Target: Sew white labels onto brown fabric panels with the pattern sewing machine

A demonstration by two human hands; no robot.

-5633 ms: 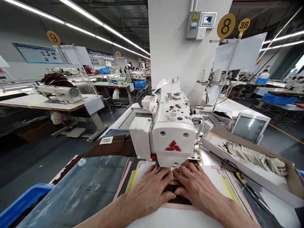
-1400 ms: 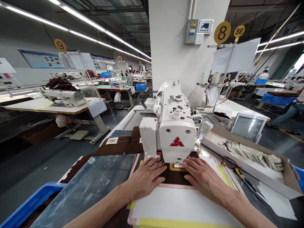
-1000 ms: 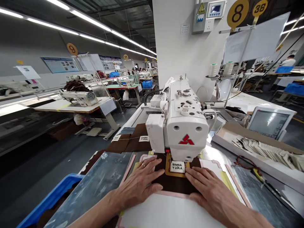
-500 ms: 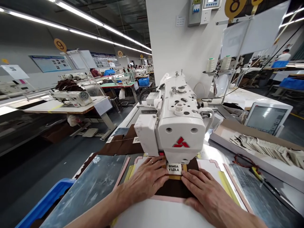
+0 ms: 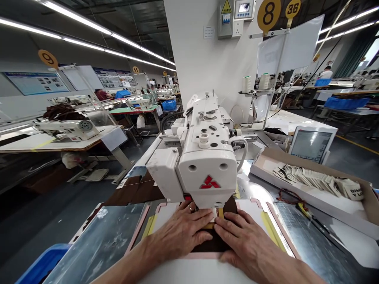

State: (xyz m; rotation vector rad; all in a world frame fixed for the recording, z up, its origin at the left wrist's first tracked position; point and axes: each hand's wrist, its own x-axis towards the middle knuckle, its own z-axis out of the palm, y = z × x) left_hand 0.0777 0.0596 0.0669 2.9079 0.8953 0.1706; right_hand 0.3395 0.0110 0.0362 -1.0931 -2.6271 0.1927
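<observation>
My left hand (image 5: 185, 228), wearing a ring, lies flat with fingers stretched toward a small white label (image 5: 214, 215). From the other side my right hand (image 5: 241, 238) rests flat, its fingertips at the label's right edge. Fingers from both hands cover most of the label's print. A yellow-brown frame (image 5: 220, 213) borders the label on dark brown fabric (image 5: 205, 243). Fabric and label lie on a white template plate (image 5: 248, 207) with pink and yellow strips. Directly above the fingertips is the white sewing machine head (image 5: 209, 169), which hides its needle area.
On the right, a cardboard box (image 5: 325, 201) holds many labels beside a tablet-like screen (image 5: 312, 144). A yellow-and-black tool (image 5: 314, 221) lies near it. Brown pieces (image 5: 139, 189) lie behind left, and a blue bin (image 5: 44, 264) stands at lower left. Thread cones (image 5: 247, 84) stand behind.
The view has turned right, so the surroundings appear farther left. My fingers have closed in over the label from both sides, covering print that was readable before.
</observation>
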